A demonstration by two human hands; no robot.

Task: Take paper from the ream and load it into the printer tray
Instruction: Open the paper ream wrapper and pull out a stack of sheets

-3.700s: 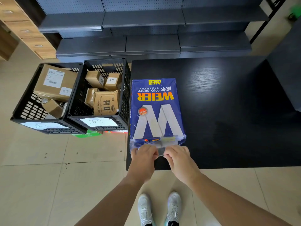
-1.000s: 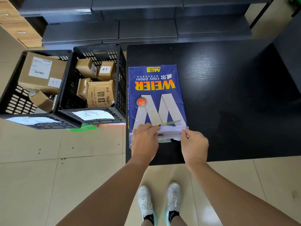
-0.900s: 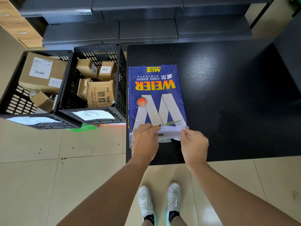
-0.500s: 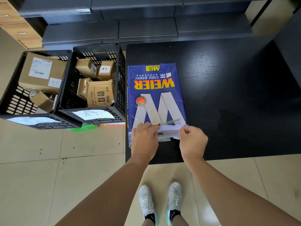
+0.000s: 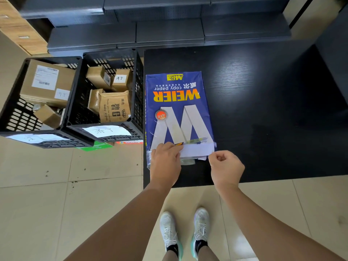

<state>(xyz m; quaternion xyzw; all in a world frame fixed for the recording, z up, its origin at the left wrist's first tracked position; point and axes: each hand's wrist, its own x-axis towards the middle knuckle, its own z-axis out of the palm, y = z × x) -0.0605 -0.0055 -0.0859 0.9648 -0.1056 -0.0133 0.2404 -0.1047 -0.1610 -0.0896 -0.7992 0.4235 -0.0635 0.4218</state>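
Observation:
A blue ream (image 5: pixel 178 108) of copy paper with yellow lettering lies flat on the black table (image 5: pixel 263 110), along its left edge. Its near end is torn open, and white paper (image 5: pixel 197 150) shows there. My left hand (image 5: pixel 165 162) rests on the ream's near left corner and grips the wrapper flap. My right hand (image 5: pixel 225 167) is a closed fist at the near right corner, just off the wrapper, and I cannot tell whether it pinches anything. No printer or printer tray is in view.
Two black plastic crates (image 5: pixel 135 87) full of cardboard parcels stand left of the table, touching its left edge. Dark metal shelves (image 5: pixel 169 31) run along the back. The table's near edge (image 5: pixel 263 178) is at my hands; tiled floor and my shoes lie below.
Since 3.7 s ago the near end of the wrapper has been torn open, exposing white paper. In the last half second my right hand slid slightly back from the ream's corner.

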